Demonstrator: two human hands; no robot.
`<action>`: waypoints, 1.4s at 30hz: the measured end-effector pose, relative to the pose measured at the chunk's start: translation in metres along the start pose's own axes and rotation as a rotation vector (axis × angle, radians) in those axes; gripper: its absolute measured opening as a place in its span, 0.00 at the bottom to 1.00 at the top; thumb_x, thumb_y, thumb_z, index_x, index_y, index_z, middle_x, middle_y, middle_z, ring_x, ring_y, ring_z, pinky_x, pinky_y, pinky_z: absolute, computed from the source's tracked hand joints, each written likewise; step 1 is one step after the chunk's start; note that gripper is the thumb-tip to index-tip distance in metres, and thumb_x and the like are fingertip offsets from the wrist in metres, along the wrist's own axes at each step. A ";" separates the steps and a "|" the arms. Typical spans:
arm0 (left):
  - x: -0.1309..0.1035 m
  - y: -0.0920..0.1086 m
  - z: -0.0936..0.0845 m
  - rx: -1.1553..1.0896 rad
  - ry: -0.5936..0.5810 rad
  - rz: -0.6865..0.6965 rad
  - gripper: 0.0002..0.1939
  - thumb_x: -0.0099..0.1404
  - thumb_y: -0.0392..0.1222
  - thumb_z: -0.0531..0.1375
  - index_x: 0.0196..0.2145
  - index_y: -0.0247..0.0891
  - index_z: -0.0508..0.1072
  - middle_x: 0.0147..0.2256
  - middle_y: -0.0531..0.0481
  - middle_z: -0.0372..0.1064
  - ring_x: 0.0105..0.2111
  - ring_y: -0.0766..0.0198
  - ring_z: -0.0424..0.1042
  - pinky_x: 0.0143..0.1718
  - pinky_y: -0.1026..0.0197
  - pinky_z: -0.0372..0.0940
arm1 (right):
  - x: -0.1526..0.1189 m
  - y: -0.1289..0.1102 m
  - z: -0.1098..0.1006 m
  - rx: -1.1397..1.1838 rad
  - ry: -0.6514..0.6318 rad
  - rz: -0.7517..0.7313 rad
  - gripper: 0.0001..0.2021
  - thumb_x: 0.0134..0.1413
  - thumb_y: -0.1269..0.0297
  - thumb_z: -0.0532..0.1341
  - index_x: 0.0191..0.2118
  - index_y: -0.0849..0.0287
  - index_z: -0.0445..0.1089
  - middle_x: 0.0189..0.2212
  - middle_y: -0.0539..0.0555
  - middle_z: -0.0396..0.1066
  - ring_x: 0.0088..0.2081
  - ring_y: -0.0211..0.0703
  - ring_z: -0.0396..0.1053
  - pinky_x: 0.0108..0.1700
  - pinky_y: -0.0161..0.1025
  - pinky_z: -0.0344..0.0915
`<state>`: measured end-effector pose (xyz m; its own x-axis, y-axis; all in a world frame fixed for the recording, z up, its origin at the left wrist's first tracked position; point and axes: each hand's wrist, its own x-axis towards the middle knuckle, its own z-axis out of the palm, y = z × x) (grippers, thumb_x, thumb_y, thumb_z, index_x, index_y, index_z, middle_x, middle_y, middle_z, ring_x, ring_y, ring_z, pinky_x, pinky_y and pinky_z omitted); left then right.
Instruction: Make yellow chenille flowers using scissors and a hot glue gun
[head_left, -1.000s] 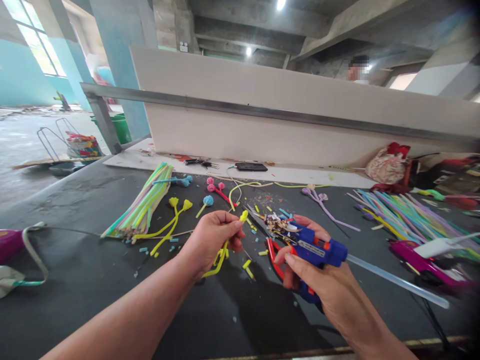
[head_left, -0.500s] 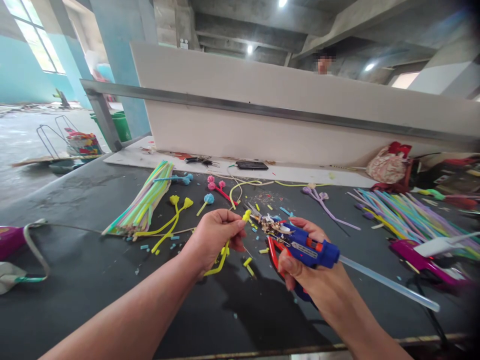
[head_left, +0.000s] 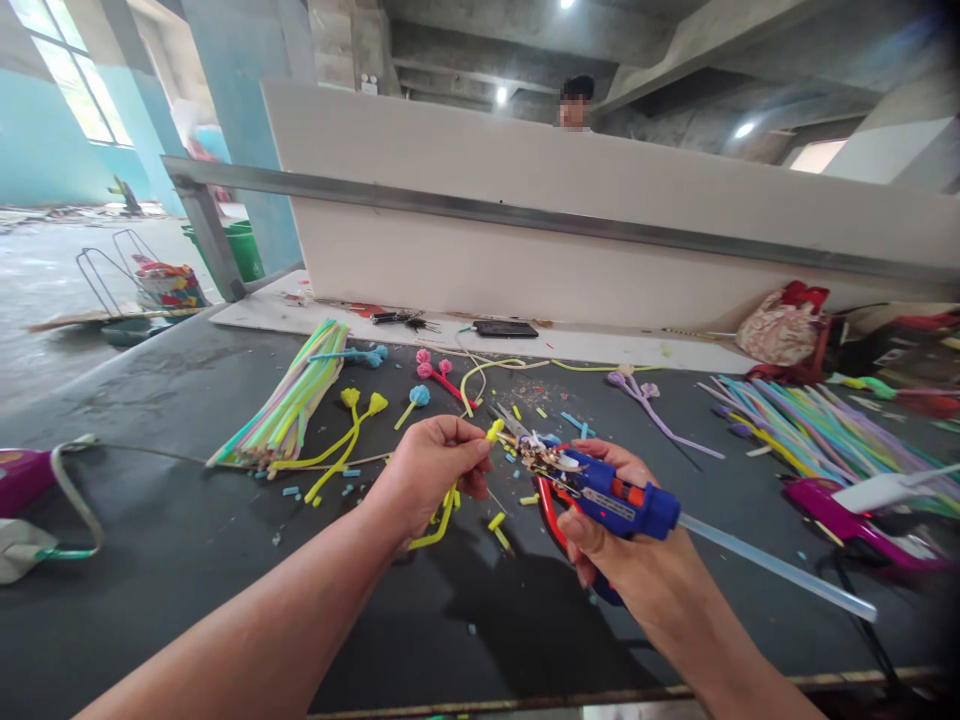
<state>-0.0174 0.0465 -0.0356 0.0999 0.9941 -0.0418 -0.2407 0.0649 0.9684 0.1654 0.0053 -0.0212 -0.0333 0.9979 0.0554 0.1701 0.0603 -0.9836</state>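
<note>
Your left hand point(head_left: 442, 470): grip narrow, pinched on a yellow fuzzy-stem piece point(head_left: 494, 430) just above the dark worktop point(head_left: 360, 620). Your right hand point(head_left: 615, 520): grip wrapped round a blue glue gun point(head_left: 619, 495), its debris-crusted nozzle end close beside the yellow piece, clear glue stick point(head_left: 780, 567) out the back. Red-handled scissors point(head_left: 551, 512) lie beneath the gun. Left of your hands: two-headed yellow stem point(head_left: 345, 445), bundle of pastel stems point(head_left: 289, 410). Farther right: purple stem point(head_left: 649, 405). Beyond the white panel point(head_left: 480, 240), a person point(head_left: 576, 103).
</note>
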 end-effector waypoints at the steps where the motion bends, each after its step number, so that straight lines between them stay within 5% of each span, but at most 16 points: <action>1: 0.000 0.000 0.000 -0.002 0.008 0.006 0.08 0.54 0.39 0.62 0.25 0.33 0.68 0.21 0.52 0.68 0.16 0.70 0.67 0.20 0.67 0.63 | 0.000 0.001 0.001 -0.007 -0.006 0.001 0.35 0.37 0.50 0.69 0.49 0.52 0.52 0.17 0.42 0.65 0.14 0.34 0.60 0.16 0.32 0.61; 12: 0.000 -0.001 0.000 -0.034 -0.053 0.011 0.08 0.54 0.40 0.63 0.26 0.33 0.68 0.21 0.53 0.68 0.17 0.70 0.67 0.22 0.66 0.65 | 0.003 -0.001 -0.004 -0.023 0.030 -0.024 0.32 0.38 0.50 0.68 0.47 0.54 0.53 0.15 0.42 0.64 0.13 0.33 0.59 0.15 0.30 0.59; 19: 0.002 -0.002 -0.001 -0.067 -0.042 0.017 0.09 0.55 0.41 0.63 0.26 0.32 0.69 0.22 0.51 0.68 0.18 0.70 0.68 0.23 0.65 0.66 | 0.001 0.004 -0.001 -0.016 -0.053 -0.004 0.32 0.40 0.50 0.68 0.48 0.52 0.53 0.18 0.42 0.64 0.14 0.34 0.61 0.16 0.32 0.61; 24: 0.002 -0.002 -0.002 -0.112 -0.094 0.006 0.10 0.54 0.43 0.64 0.27 0.32 0.69 0.24 0.50 0.70 0.19 0.70 0.68 0.25 0.65 0.67 | 0.000 -0.001 0.000 -0.040 0.019 -0.009 0.32 0.38 0.48 0.68 0.47 0.53 0.54 0.18 0.43 0.65 0.13 0.33 0.60 0.15 0.31 0.58; 30: 0.001 -0.001 -0.001 -0.121 -0.104 -0.013 0.11 0.54 0.43 0.63 0.26 0.32 0.69 0.23 0.51 0.68 0.19 0.70 0.67 0.25 0.64 0.67 | 0.002 0.005 -0.003 -0.018 -0.083 0.008 0.33 0.41 0.49 0.67 0.48 0.53 0.51 0.18 0.42 0.64 0.15 0.34 0.61 0.16 0.32 0.60; 42: -0.002 -0.001 -0.002 -0.108 -0.215 -0.029 0.12 0.57 0.46 0.60 0.25 0.33 0.67 0.21 0.53 0.64 0.16 0.73 0.62 0.19 0.65 0.65 | 0.002 -0.006 -0.005 -0.040 0.021 -0.057 0.30 0.42 0.50 0.66 0.47 0.55 0.53 0.15 0.43 0.65 0.13 0.35 0.60 0.15 0.32 0.58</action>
<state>-0.0197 0.0451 -0.0367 0.3089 0.9511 -0.0044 -0.3352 0.1132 0.9353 0.1693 0.0071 -0.0147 -0.0233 0.9930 0.1156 0.2078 0.1179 -0.9710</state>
